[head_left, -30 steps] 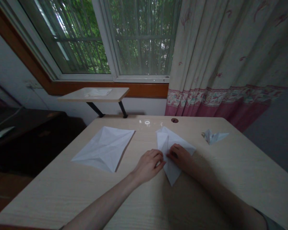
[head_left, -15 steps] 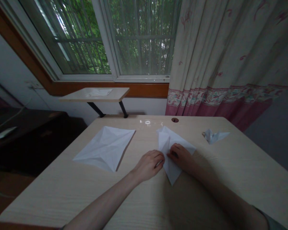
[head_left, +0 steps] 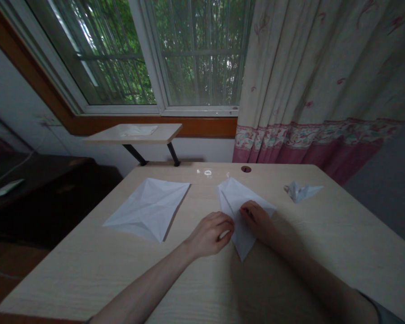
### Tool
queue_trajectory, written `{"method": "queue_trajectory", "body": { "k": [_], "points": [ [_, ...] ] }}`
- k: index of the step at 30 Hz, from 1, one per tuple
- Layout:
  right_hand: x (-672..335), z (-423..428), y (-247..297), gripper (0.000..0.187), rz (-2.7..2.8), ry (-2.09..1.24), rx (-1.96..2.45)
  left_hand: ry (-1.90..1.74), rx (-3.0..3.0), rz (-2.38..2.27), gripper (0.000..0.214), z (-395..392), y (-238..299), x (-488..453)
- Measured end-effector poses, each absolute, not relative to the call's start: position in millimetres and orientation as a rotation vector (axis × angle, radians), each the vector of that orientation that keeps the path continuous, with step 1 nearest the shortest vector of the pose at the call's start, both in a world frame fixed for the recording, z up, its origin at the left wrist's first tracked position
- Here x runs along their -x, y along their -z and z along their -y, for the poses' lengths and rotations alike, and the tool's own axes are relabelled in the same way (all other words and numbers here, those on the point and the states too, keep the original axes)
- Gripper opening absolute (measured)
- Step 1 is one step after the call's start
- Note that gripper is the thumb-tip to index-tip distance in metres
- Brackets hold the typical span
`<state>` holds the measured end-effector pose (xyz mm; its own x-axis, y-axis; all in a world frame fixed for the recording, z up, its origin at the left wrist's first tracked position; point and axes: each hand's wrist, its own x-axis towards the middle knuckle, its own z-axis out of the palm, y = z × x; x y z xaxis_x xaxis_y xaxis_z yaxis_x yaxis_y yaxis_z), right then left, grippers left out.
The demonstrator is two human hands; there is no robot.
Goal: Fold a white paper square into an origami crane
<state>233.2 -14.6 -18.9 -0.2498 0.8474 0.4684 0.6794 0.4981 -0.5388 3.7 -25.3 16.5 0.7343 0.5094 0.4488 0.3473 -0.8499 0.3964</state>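
A partly folded sheet of white paper (head_left: 245, 191) lies on the desk in front of me, with one point towards me. My left hand (head_left: 213, 233) is at its left edge, fingers curled and thumb drawn in, closed on the paper there. On the right part of the same sheet rests my right hand (head_left: 259, 220), its bent fingers pressed together against the paper; the fingertips are partly hidden. To the left lies a creased, opened-out white sheet (head_left: 148, 209). A small folded paper bird (head_left: 302, 192) sits at the right.
The pale wooden desk (head_left: 189, 288) has a round cable hole (head_left: 246, 169) near its back edge. A raised shelf (head_left: 108, 135) at the back left bears more white paper (head_left: 140, 130). Behind are a window and a patterned curtain (head_left: 290, 90).
The flap at the paper's left side has shifted left and lies flatter. My left hand has moved slightly right; my right hand has barely moved.
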Motion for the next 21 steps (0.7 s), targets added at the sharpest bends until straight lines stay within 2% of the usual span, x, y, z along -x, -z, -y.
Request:
{"method": "queue_trajectory", "body": {
  "k": [3, 9, 15, 21],
  "points": [
    [-235.4, 13.8, 20.2, 0.016, 1.986, -0.244, 1.247, -0.852, -2.678, -0.658, 0.017, 27.0, -19.3, -2.2],
    [-242.4, 10.3, 35.9, 0.03, 2.05, -0.065, 1.227, -0.813, -2.778, -0.605, 0.023, 29.3, -26.9, -0.5],
    [-245.3, 7.4, 38.4, 0.026, 2.04, 0.076, 1.361, -0.639, -2.89, -0.569, 0.038, 26.2, -26.2, -0.3],
    [-250.7, 3.2, 37.9, 0.032, 2.014, 0.197, 1.538, -0.71, -2.867, -0.579, 0.033, 24.4, -22.8, 0.1]
  ]
}}
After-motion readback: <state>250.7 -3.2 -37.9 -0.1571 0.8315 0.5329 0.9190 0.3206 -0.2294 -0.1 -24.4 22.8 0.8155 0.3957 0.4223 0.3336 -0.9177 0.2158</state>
